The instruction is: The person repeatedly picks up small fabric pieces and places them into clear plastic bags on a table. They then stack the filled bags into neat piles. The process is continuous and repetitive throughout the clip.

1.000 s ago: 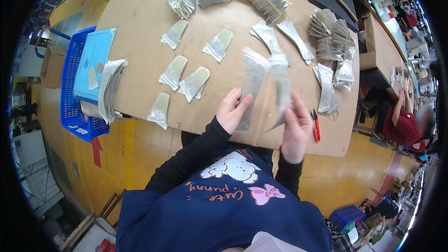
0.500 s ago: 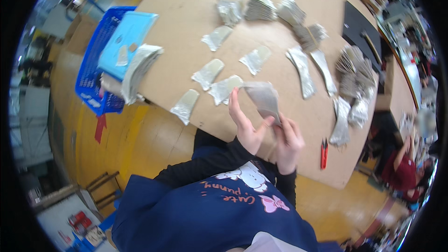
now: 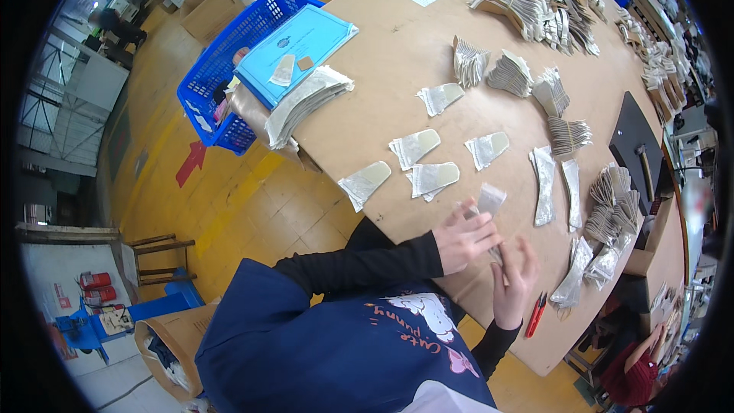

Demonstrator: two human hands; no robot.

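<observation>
My left hand (image 3: 459, 245) is closed on a thin tapered piece (image 3: 493, 197) whose pale, translucent end sticks out past the fingers. Part of the piece is hidden behind that hand, and motion blurs it. Just right of its lower end is my right hand (image 3: 516, 283), thumb and fingers spread, apparently holding nothing. Beyond the hands lie similar tapered pieces with white film: one (image 3: 436, 177) nearest my left hand, others (image 3: 414, 148), (image 3: 488, 150) farther off and one (image 3: 365, 183) by the table edge. Red-handled thread snips (image 3: 537, 313) lie right of my right hand.
Stacks of pieces (image 3: 511, 75) and long white strips (image 3: 544, 187) cover the table's right side. A hammer (image 3: 646, 172) rests on a black board (image 3: 625, 134). A blue basket (image 3: 200, 76) with a light-blue folder (image 3: 294, 50) stands at the left edge. A co-worker (image 3: 631, 371) is far right.
The view has turned, shifting the table's contents. My left hand has moved from beside the piece to over it, fingers closed; my right hand has let go and spread its fingers.
</observation>
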